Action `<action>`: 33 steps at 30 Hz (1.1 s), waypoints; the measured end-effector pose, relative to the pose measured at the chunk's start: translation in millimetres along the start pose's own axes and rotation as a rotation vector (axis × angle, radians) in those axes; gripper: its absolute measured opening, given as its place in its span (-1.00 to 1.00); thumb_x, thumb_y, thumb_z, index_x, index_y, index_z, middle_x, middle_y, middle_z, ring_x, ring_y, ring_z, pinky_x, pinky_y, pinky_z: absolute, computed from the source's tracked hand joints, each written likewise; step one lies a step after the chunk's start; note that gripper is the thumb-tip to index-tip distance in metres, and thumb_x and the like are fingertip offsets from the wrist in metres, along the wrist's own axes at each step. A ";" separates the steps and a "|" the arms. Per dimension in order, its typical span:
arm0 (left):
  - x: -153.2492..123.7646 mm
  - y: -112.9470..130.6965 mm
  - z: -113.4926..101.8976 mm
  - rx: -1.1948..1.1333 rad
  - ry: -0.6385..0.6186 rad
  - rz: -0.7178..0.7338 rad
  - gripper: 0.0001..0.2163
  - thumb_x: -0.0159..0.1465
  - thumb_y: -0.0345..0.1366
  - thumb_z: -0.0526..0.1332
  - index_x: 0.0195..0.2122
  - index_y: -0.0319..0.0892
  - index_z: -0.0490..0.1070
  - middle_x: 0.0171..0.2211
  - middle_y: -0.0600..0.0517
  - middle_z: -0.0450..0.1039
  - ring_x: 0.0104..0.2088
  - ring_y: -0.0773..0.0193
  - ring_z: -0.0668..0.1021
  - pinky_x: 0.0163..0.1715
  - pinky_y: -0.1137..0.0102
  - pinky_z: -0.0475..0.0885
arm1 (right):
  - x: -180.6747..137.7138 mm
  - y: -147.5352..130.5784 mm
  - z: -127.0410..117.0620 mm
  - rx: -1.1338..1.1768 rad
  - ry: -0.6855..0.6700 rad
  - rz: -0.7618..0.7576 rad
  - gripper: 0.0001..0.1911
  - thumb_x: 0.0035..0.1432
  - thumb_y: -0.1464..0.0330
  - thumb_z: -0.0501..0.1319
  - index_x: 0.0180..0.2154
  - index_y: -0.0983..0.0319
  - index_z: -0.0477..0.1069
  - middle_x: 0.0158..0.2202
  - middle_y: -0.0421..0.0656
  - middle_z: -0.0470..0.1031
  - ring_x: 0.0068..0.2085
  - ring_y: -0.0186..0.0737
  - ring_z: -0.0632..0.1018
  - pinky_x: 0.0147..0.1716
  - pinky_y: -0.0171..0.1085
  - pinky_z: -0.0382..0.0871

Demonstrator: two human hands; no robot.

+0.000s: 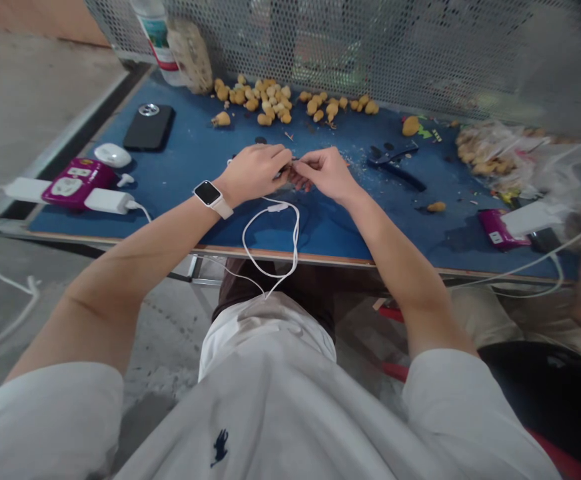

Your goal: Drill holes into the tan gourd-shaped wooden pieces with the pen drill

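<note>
My left hand (253, 175) and my right hand (324, 176) meet above a blue work mat (210, 220), fingertips pinching a small thin dark piece (288, 168) that is mostly hidden by my fingers. A white cable (295, 233) with a small inline piece (276, 207) loops below my hands and hangs over the mat's front edge. Its link to the pinched piece is hidden. A white smartwatch (209, 196) sits on my left wrist. Dark-handled pliers (394, 163) lie just beyond my right hand.
Several small tan lumps (265, 100) lie in a loose row at the mat's far side, before a perforated metal screen (370, 47). To the left are a black phone (148, 127), white earbud case (112, 155) and magenta power strip (78, 185). A plastic bag (515, 157) lies at right.
</note>
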State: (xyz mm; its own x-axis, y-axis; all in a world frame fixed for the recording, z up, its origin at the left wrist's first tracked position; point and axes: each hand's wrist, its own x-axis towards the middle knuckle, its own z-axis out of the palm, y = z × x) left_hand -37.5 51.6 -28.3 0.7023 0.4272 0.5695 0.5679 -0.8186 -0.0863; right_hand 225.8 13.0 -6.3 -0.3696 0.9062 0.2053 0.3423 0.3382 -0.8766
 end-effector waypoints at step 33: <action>1.4 -5.8 -24.6 -0.244 0.045 -0.150 -0.81 0.68 -0.21 0.30 0.21 0.08 0.67 -0.03 -0.17 0.74 0.08 -0.19 0.81 0.10 -0.03 0.80 | -9.2 -3.5 -9.4 -1.016 -0.292 -0.198 -0.68 0.74 0.33 0.22 0.19 0.30 0.73 0.31 0.31 0.68 0.51 0.59 0.57 0.56 0.42 0.55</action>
State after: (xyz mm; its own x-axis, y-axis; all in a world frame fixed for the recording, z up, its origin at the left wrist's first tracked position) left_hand -50.4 47.6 -6.9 0.5950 0.5374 0.5976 0.5402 -0.8180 0.1977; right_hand 236.1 5.9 -1.0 -0.6435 0.7619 0.0739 0.7615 0.6470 -0.0392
